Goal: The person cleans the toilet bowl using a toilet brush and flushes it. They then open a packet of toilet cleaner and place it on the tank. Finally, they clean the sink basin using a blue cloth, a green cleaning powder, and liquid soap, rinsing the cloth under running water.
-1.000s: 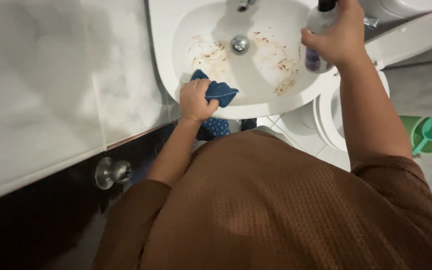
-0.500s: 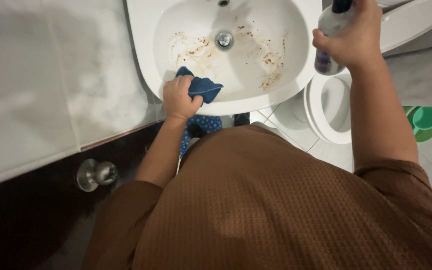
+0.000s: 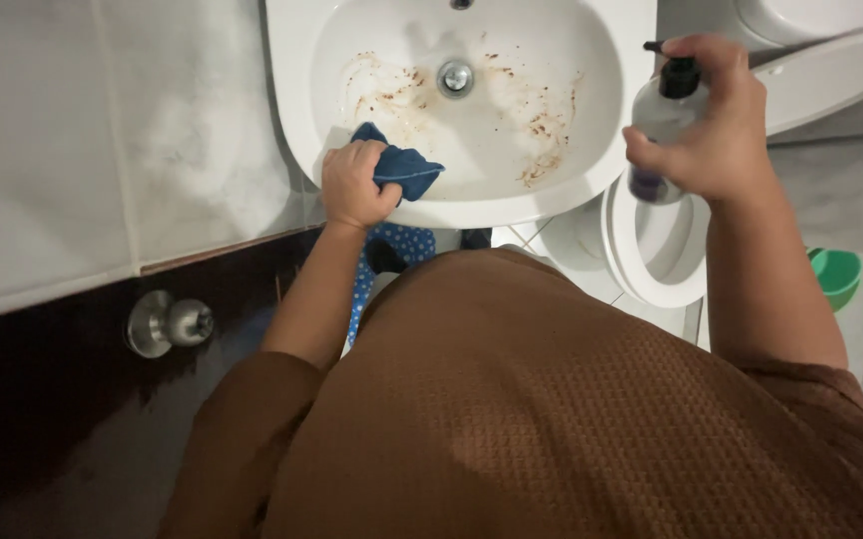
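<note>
Since half second ago, right hand [image 3: 716,125] has lowered spray bottle [image 3: 663,120] from beyond basin rim to beside sink's right edge. Left hand [image 3: 356,185] stays fisted around blue cloth [image 3: 403,168], pressed on near rim of white sink [image 3: 296,120]. Right hand grips bottle upright, fingers wrapped round it. Brown stains around metal drain [image 3: 455,77]. Toilet bowl [image 3: 651,250] below right; door knob [image 3: 164,322] at left.

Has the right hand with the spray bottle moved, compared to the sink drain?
Yes. The right hand and spray bottle moved away from the drain, off the basin's right rim.
</note>
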